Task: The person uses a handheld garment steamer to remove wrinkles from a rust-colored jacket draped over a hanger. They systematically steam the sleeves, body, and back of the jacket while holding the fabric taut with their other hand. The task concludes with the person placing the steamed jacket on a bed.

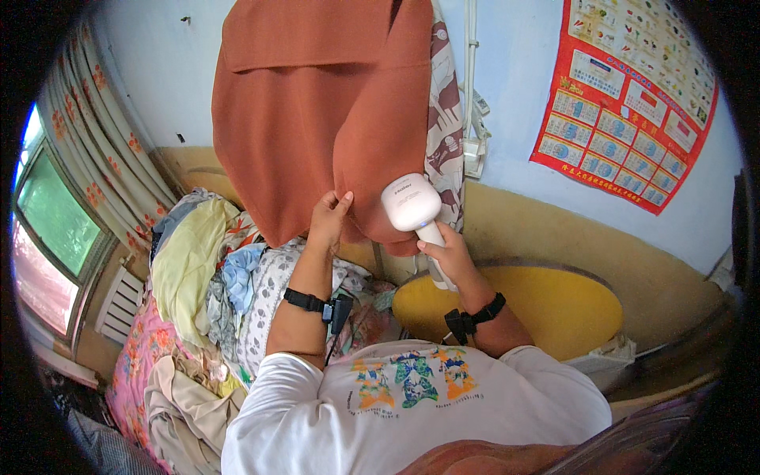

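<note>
The right grip (451, 257) is closed around the white steamer (412, 202), held at the coat's lower part; the left grip (326, 222) seems to pinch the brown coat (285, 119), which hangs before the wall (507, 79). Steaming looks under way; how much is finished, I cannot tell.

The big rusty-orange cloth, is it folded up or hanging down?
Hanging down, mostly spread out: the cloth drapes in front of the wall, with its lower edge near the left hand.
</note>
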{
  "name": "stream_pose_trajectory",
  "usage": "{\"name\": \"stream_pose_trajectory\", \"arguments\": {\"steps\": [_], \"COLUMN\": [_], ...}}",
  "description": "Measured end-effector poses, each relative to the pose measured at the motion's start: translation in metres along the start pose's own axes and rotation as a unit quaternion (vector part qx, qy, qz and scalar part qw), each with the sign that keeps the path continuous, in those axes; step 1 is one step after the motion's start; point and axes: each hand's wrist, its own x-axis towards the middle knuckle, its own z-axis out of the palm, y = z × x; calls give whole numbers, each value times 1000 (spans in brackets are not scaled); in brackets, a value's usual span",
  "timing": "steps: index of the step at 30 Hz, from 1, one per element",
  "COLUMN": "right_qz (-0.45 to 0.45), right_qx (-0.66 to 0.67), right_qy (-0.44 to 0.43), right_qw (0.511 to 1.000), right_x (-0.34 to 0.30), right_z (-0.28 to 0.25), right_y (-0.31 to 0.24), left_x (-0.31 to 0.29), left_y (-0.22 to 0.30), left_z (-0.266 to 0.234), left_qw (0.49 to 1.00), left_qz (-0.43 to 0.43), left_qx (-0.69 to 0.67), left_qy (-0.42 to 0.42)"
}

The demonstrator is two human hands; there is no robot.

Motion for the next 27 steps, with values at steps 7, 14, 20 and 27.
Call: {"name": "stream_pose_trajectory", "arguments": {"steps": [7, 14, 20, 27], "right_qz": [21, 12, -25, -27], "right_qx": [-36, 2, 77, 89], "right_qy": [-18, 39, 85, 138], "right_qw": [999, 999, 993, 986], "right_x": [-4, -8, -12, -20], "right_z": [0, 5, -1, -21], "right_y": [14, 4, -16, -50], "left_x": [-6, -5, -16, -32], "left_y": [5, -5, -6, -26], "left_z": [4, -10, -14, 49], "left_qw": [995, 991, 999, 985], "left_qz": [50, 80, 28, -43], "left_qx": [-80, -95, 20, 2], "left_qy": [27, 47, 2, -167]}}
